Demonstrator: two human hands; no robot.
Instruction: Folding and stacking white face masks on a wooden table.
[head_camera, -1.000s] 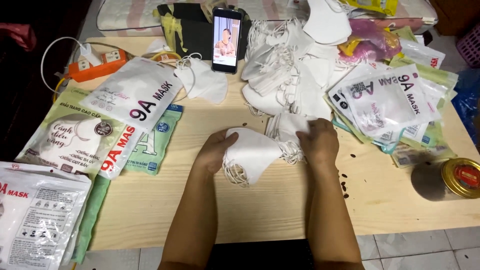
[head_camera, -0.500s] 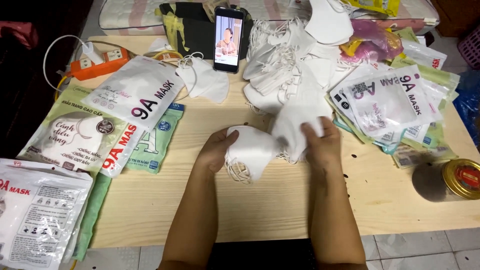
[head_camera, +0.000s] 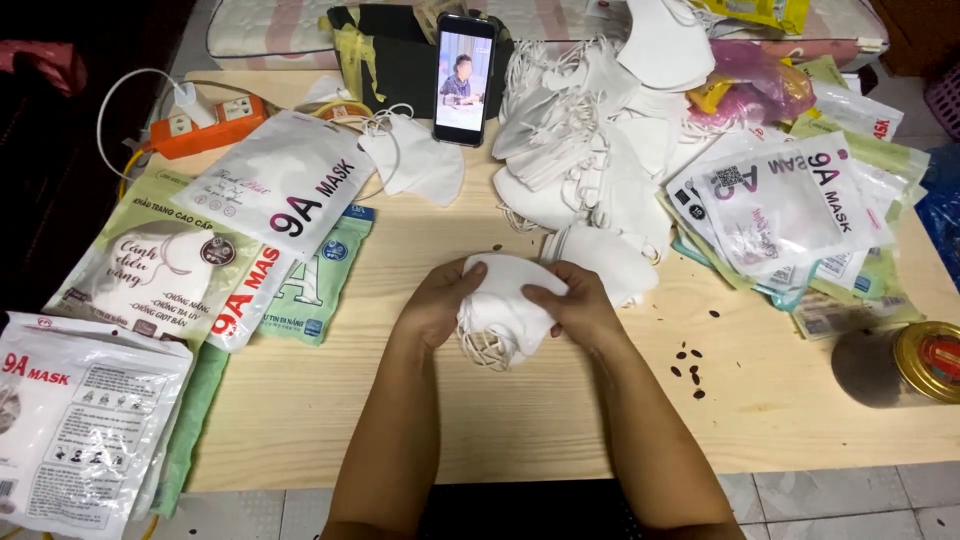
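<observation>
Head view shows both hands meeting over the middle of the pale wooden table (head_camera: 420, 420). Between them sits a small stack of white folded fabric face masks (head_camera: 500, 305), and its thin elastic ear loops hang out at the near side, just above the wood. The left hand (head_camera: 435, 305) closes on the left side of the stack, with the thumb on top and the fingers curled under. The right hand (head_camera: 580, 305) grips the right side in the same way, thumb pressing on the upper fold. So the masks lie exactly between the two palms and touch both.

Just beyond the right hand, a big loose heap of white masks (head_camera: 600, 170) spreads toward the far right part of the table. A black smartphone (head_camera: 465, 75) stands upright at the far edge, its screen lit. Two separate white masks (head_camera: 415, 165) lie to the left of the phone. On the left side, several flat printed mask packets (head_camera: 280, 190) overlap each other, and an orange power strip (head_camera: 205, 125) lies far left. More clear packets (head_camera: 790, 210) are piled on the right. A round tin with a gold lid (head_camera: 925, 360) stands at the right edge, and some small dark seeds (head_camera: 690, 365) are scattered near the right forearm.
</observation>
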